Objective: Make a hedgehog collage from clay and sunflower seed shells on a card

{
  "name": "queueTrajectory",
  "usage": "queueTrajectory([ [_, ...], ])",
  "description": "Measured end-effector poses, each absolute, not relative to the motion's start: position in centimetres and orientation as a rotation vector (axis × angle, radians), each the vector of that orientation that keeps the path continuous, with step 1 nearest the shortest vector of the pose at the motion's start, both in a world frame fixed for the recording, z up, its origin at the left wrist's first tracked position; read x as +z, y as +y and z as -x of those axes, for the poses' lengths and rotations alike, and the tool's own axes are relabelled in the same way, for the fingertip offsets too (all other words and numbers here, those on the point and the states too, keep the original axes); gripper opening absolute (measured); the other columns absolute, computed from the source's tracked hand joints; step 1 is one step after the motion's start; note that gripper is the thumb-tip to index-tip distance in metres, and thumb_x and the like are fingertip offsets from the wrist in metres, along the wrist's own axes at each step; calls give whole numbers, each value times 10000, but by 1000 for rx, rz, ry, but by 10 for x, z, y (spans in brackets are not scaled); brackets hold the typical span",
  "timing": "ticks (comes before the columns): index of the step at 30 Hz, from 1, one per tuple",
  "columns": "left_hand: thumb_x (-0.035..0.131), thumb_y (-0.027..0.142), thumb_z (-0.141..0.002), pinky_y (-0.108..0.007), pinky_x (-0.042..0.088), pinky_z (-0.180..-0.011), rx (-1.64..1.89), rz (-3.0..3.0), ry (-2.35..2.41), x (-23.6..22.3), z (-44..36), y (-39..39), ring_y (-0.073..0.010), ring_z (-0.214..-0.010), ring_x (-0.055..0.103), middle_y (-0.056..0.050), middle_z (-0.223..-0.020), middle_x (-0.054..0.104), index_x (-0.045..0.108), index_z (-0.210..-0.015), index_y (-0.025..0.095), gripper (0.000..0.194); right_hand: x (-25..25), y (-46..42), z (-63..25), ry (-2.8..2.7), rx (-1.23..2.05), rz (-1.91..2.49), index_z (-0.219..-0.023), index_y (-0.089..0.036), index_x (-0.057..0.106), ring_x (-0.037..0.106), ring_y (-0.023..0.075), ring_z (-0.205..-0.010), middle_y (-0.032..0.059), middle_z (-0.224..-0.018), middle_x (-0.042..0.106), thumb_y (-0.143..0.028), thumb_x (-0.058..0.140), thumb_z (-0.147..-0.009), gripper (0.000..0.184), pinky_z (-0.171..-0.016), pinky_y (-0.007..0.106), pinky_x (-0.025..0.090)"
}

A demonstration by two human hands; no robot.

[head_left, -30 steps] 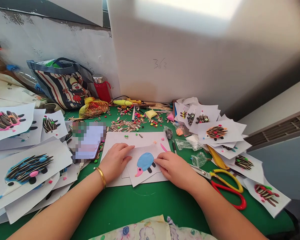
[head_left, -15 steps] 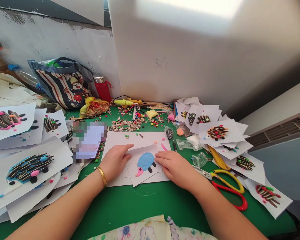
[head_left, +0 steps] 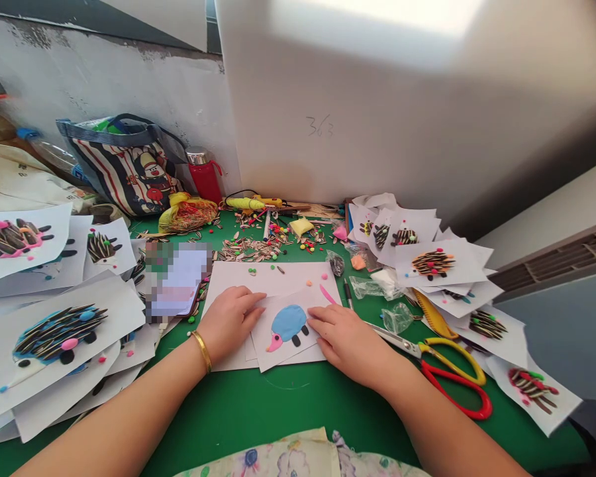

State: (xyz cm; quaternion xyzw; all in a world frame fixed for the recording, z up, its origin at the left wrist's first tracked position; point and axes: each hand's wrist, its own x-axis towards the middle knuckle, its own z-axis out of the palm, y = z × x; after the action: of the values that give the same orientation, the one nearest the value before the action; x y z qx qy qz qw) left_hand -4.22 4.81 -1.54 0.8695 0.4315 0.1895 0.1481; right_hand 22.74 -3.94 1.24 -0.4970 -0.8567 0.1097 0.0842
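Note:
A small white card (head_left: 278, 358) bears a flat blue clay hedgehog (head_left: 289, 322) with a pink snout and black feet. It lies a little askew over larger white sheets of paper (head_left: 288, 273). My left hand (head_left: 232, 322) rests on the paper at the card's left side, fingers stretched out and thumb apart. On the other side, my right hand (head_left: 345, 338) lies with its fingers extended, the tips at the card's right edge. Small clay bits and a pink clay strip (head_left: 326, 293) lie on the paper above the card.
Scissors (head_left: 442, 361) lie by my right forearm. Finished hedgehog cards pile up at left (head_left: 59, 338) and right (head_left: 434, 265). A phone (head_left: 179, 281) sits left of the paper. Sunflower seeds (head_left: 248, 248), clay packets (head_left: 301, 227) and a red bottle (head_left: 204, 175) stand or lie behind.
The card has shifted slightly left and toward me and lies flatter. My left fingers have come down a little; my right hand has barely moved.

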Motion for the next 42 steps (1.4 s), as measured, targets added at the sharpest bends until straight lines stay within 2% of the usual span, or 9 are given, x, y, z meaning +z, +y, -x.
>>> queueTrajectory([
  [4, 536, 349, -909, -401, 496, -857, 533, -2477, 1237, -17, 43, 50, -248, -935, 608, -87, -963, 668, 691, -1148, 203, 320, 14, -40, -225, -2549, 332, 1477, -1211, -188, 643, 560, 273, -1159, 108, -1319, 600, -127, 560, -856, 370, -1019, 467, 484],
  [11, 531, 291, -911, -405, 495, -867, 521, -2473, 1235, -19, 44, 52, -250, -937, 615, -84, -941, 680, 699, -1117, 189, 285, 14, -42, -222, -2533, 406, 1394, -1266, -186, 616, 569, 237, -1158, 88, -1351, 585, -117, 489, -893, 399, -1015, 395, 500],
  [18, 501, 272, -922, -411, 497, -879, 540, -2471, 1235, -20, 45, 52, -252, -953, 613, -93, -961, 683, 698, -1110, 176, 289, 10, -36, -236, -2508, 287, 1494, -1276, -177, 617, 511, 277, -1278, 103, -1409, 557, -97, 480, -886, 421, -1074, 490, 433],
  [23, 509, 284, -923, -407, 494, -875, 543, -2477, 1227, -19, 44, 51, -249, -946, 612, -87, -948, 677, 696, -1112, 171, 289, 11, -39, -232, -2553, 315, 1521, -1264, -192, 625, 521, 284, -1258, 104, -1382, 574, -109, 518, -867, 419, -1123, 532, 351],
  [31, 518, 307, -934, -403, 476, -879, 519, -2458, 1224, -17, 44, 51, -245, -952, 601, -85, -965, 670, 678, -1142, 171, 296, 15, -41, -224, -2530, 321, 1516, -1262, -192, 614, 531, 257, -1189, 100, -1298, 605, -98, 514, -856, 429, -1087, 480, 374],
  [42, 544, 302, -927, -375, 474, -844, 503, -2461, 1202, -14, 43, 50, -229, -915, 599, -77, -937, 659, 722, -1104, 198, 271, 14, -39, -226, -2528, 297, 1663, -1252, -189, 614, 530, 254, -1188, 89, -1304, 601, -108, 484, -867, 414, -1045, 448, 402],
])
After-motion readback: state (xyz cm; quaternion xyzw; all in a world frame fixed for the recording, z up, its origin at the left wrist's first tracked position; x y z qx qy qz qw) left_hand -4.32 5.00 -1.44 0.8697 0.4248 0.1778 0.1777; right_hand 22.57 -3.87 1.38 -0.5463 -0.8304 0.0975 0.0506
